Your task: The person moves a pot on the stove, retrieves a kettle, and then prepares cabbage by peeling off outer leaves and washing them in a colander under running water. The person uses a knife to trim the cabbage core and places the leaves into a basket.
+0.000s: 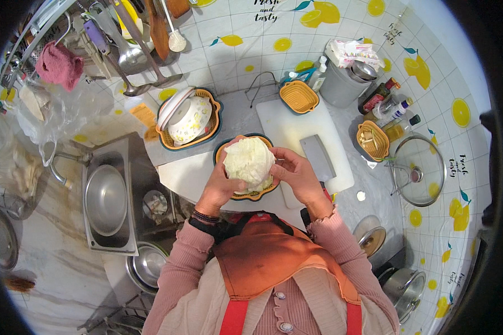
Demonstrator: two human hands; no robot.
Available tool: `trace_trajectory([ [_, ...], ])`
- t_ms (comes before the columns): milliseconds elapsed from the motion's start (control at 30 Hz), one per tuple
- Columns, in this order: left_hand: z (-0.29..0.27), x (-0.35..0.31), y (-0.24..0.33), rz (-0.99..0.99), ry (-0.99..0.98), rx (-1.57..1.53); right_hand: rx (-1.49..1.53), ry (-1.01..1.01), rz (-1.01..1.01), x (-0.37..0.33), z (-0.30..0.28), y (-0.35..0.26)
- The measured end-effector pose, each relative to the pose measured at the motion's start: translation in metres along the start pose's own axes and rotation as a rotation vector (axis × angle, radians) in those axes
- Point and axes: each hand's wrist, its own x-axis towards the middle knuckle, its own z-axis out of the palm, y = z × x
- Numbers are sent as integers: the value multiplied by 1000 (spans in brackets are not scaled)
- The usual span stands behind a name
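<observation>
A pale cabbage (248, 163) is held up over a yellow basket with a dark blue rim (257, 195), which it mostly covers. My left hand (220, 185) cups the cabbage from the left, thumb at its near side. On the right, my right hand (294, 173) has its thumb and fingers bent at the cabbage's edge; whether it pinches a leaf is hard to see. Just right of that hand, a cleaver with a broad grey blade (317, 156) lies on the white cutting board (338, 145).
Behind the left hand, another basket (218, 123) holds patterned bowls (189, 120). A small yellow basket (299, 97) stands on the board's far end. Right of the board are a basket of pale pieces (373, 140), bottles (399, 111) and a glass lid (419, 170). The sink (109, 245) is left.
</observation>
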Motion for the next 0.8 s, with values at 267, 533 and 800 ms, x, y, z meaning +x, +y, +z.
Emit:
trace_trajectory([
  [267,-13,-1,5,20,-179,148,80,-116,-41,1,-8,0],
  [533,-16,-5,12,147,-275,259,-88,-149,-104,0,-3,-6],
  [800,-23,-7,13,169,-257,399,-243,-176,-324,5,-4,-4],
])
